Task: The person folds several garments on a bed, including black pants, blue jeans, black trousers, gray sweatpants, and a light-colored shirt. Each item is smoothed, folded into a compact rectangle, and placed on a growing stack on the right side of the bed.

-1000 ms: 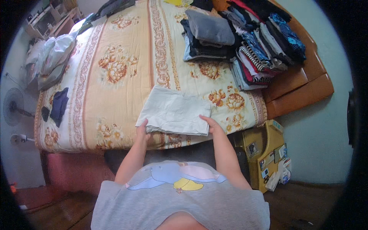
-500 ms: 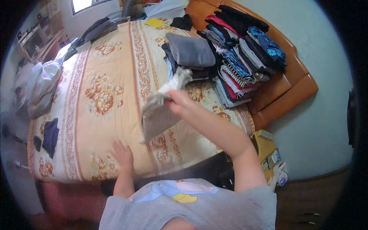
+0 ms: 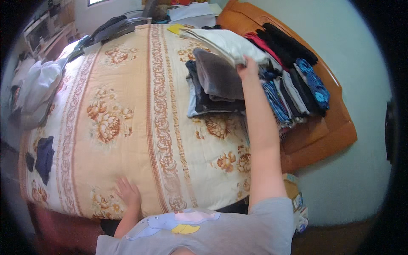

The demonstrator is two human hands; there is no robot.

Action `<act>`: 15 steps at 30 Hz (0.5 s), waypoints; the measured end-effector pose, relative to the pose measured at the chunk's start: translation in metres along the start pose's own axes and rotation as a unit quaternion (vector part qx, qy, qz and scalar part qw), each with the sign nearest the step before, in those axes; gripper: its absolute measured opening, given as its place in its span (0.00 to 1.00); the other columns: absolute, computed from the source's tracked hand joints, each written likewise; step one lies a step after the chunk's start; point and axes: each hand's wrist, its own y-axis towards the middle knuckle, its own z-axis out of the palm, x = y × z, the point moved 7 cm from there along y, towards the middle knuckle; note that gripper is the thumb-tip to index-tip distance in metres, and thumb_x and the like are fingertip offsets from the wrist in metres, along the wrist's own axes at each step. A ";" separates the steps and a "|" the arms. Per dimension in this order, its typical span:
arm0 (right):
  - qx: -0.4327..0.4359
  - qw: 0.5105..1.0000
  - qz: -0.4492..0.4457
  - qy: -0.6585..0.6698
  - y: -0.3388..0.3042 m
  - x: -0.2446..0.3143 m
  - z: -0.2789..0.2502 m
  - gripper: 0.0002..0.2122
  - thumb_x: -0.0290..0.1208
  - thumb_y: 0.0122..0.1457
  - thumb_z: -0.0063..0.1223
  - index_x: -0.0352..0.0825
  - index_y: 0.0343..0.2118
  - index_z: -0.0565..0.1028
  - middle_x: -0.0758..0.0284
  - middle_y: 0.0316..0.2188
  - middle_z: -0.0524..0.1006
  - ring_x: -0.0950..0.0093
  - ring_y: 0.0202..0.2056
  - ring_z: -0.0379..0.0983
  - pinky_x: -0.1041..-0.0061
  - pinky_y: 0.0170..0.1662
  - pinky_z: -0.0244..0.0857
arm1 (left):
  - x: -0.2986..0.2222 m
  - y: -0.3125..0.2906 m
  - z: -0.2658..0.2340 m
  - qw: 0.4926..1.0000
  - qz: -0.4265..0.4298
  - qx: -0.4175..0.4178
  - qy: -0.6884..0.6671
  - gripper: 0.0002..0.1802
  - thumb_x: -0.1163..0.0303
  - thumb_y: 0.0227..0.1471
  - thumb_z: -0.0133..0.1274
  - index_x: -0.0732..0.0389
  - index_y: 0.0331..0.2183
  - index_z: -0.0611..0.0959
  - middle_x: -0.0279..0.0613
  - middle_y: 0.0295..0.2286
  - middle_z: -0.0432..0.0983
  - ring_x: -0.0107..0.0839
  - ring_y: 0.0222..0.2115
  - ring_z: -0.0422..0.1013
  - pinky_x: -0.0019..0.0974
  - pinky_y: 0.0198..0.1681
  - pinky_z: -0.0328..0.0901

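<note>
My right hand (image 3: 248,68) is closed on one edge of a folded, whitish piece of clothing (image 3: 227,43). The arm is stretched far out, and the cloth spans the gap between the grey stack and the row of clothes by the headboard. Whether it rests on them or hangs just above, I cannot tell. Below and left of that hand lies a grey folded garment (image 3: 216,74) on a stack of dark folded clothes (image 3: 212,105). My left hand (image 3: 128,192) rests with spread fingers on the flowered bedspread (image 3: 127,148), holding nothing.
Folded clothes, among them a blue patterned one (image 3: 313,85) and black ones (image 3: 289,44), lie along the wooden headboard (image 3: 327,131). A white bag-like bundle (image 3: 40,91) and a dark blue cloth (image 3: 44,159) are on the left side. A yellow item (image 3: 175,28) lies at the far edge.
My right hand has carried the light garment away from me and to the right, from mid-bed over to the clothes piles. My left hand stays on the bedspread. The view has shifted somewhat.
</note>
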 end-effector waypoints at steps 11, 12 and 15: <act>-0.156 0.986 0.048 -0.010 0.054 -0.122 -0.192 0.14 0.22 0.51 0.47 0.26 0.42 0.65 0.59 0.37 0.70 0.64 0.33 0.71 0.67 0.32 0.68 | 0.008 -0.004 0.007 1.000 0.001 0.014 -0.001 0.35 0.63 0.43 0.47 0.61 0.54 0.60 0.52 0.56 0.49 0.46 0.58 0.42 0.56 0.57 0.34; -0.136 0.989 0.050 -0.020 0.050 -0.122 -0.187 0.14 0.24 0.51 0.49 0.28 0.41 0.65 0.59 0.37 0.70 0.65 0.33 0.71 0.69 0.32 0.68 | 0.008 -0.003 0.007 1.000 0.001 0.008 -0.004 0.35 0.63 0.43 0.48 0.61 0.54 0.60 0.52 0.56 0.49 0.46 0.58 0.42 0.56 0.57 0.33; -0.074 0.997 0.026 0.010 0.024 -0.121 -0.176 0.16 0.28 0.52 0.51 0.29 0.42 0.64 0.60 0.38 0.70 0.65 0.33 0.71 0.71 0.32 0.67 | 0.011 -0.002 0.012 1.000 -0.006 0.008 -0.014 0.35 0.63 0.42 0.48 0.59 0.54 0.60 0.50 0.56 0.49 0.46 0.58 0.41 0.56 0.57 0.32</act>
